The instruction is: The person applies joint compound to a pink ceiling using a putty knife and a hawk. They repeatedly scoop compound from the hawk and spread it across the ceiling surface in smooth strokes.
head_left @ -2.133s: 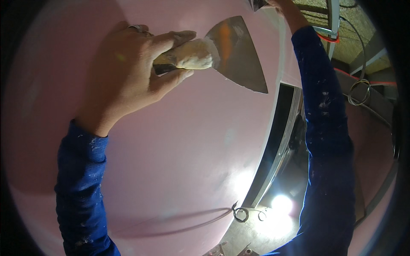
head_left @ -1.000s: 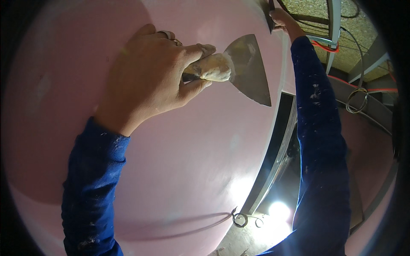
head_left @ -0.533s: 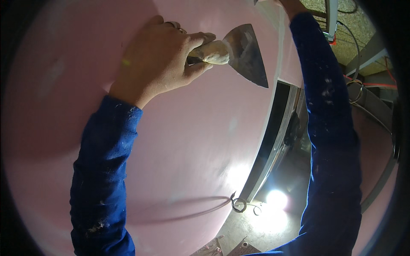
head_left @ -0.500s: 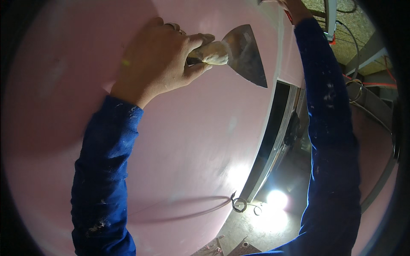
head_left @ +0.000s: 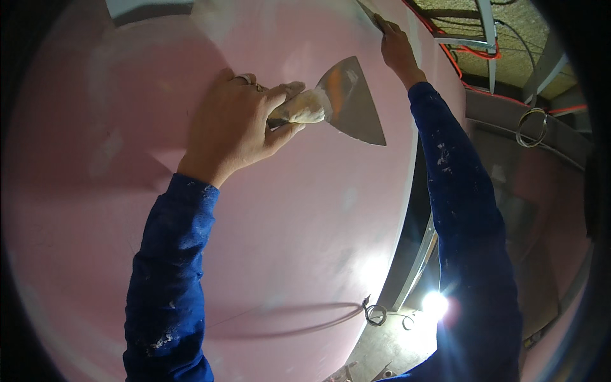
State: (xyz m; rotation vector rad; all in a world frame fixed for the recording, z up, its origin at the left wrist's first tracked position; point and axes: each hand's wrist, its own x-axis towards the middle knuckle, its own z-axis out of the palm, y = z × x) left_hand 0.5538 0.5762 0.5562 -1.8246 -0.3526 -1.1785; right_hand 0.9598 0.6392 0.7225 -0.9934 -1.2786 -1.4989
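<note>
My left hand (head_left: 232, 127) is closed around the pale, compound-crusted handle of a wide putty knife (head_left: 353, 105). Its flared metal blade points right, in front of the pink drywall (head_left: 299, 216); I cannot tell whether it touches the board. Higher up and further right, my right hand (head_left: 401, 56) grips a second flat-bladed tool (head_left: 368, 13), which looks like a filling knife. That blade lies at or close to the board near its upper edge, partly cut off by the picture's rim. Both blue sleeves carry whitish smears.
Whitish patches mark the pink board. A looped cable (head_left: 375, 314) juts from it low down, beside a bright lamp (head_left: 435, 304) near the floor. At upper right are metal studs (head_left: 489, 38), a red cable (head_left: 509, 97) and a coiled wire (head_left: 531, 127). A pale recess (head_left: 149, 9) shows at upper left.
My right hand has come down and left, bringing its blade into view over the board. My left hand with the putty knife sits slightly lower. The view has shifted, showing the pale recess.
</note>
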